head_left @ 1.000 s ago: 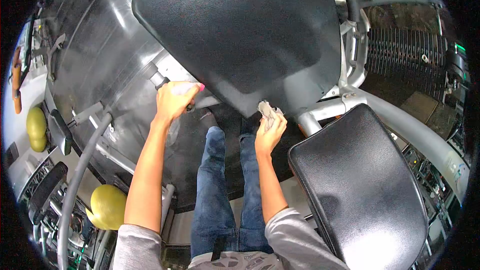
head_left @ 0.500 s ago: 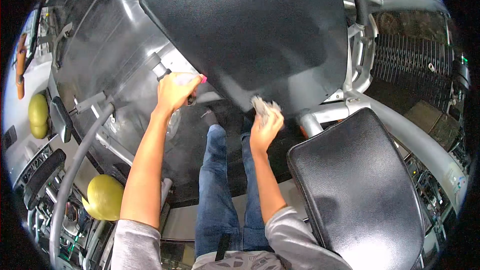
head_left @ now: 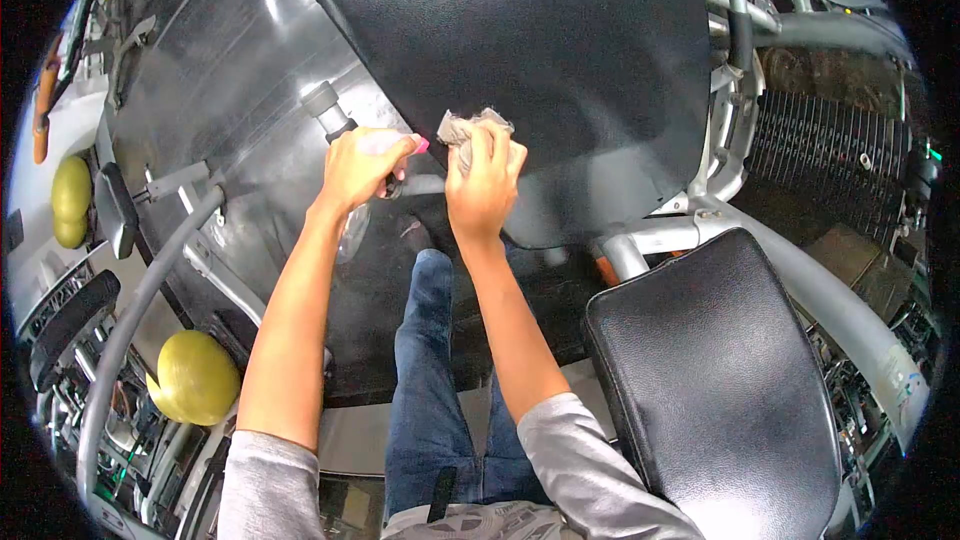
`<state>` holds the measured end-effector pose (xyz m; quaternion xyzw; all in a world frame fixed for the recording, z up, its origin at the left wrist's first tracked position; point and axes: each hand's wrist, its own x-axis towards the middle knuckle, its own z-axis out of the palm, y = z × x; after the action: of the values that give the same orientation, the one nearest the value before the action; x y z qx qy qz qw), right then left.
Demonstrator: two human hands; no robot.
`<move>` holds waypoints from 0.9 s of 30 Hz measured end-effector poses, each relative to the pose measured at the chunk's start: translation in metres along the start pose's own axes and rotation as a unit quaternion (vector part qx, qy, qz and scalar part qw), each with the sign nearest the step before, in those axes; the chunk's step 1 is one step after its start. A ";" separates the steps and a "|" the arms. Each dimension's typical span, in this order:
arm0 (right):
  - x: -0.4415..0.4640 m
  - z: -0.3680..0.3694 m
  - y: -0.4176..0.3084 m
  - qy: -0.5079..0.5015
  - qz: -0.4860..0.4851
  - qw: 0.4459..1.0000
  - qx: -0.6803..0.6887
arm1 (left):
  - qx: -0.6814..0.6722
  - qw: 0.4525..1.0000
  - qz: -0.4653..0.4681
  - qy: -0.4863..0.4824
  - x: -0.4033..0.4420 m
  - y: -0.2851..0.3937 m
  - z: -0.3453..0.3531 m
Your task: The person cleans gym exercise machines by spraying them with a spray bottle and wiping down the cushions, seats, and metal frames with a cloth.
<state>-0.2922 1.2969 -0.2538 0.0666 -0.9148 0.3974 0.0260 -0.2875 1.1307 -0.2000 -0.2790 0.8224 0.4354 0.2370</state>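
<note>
My left hand [head_left: 362,168] is closed around the neck of a clear spray bottle [head_left: 354,232] with a pink nozzle tip [head_left: 421,145], beside the left edge of a large black pad [head_left: 540,50]. A crumpled grey cloth [head_left: 462,132] is gripped in my right hand [head_left: 484,178], over the pad's lower left edge. Part of the cloth is hidden by the fingers. Lower right lies a smaller black padded seat [head_left: 715,370], which neither hand touches.
Grey metal tubes [head_left: 820,280] curve along the right, near a dark weight stack [head_left: 825,155]. On the left are a bent grey bar [head_left: 150,305] and a yellow ball [head_left: 198,378]. A silver post with a grey cap [head_left: 322,100] stands behind my left hand.
My right hand has moved left and up along the pad's edge with the cloth, closer to my left hand. The pads have shifted slightly in view; my left hand still holds the bottle.
</note>
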 end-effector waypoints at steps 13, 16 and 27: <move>-0.079 -0.039 0.060 -0.105 -0.065 0.990 -0.071 | -0.008 1.000 -0.003 -0.001 -0.001 -0.001 0.001; -0.030 -0.005 0.022 -0.080 -0.142 0.985 -0.065 | -0.041 0.999 0.003 -0.008 -0.001 -0.003 0.002; -0.051 -0.011 0.051 -0.091 -0.193 0.965 -0.154 | -0.127 0.992 0.017 -0.007 0.001 -0.009 0.002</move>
<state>-0.2492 1.3448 -0.2884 0.2732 -0.9333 0.2313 0.0287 -0.2821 1.1277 -0.2067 -0.2898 0.7634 0.5423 0.1978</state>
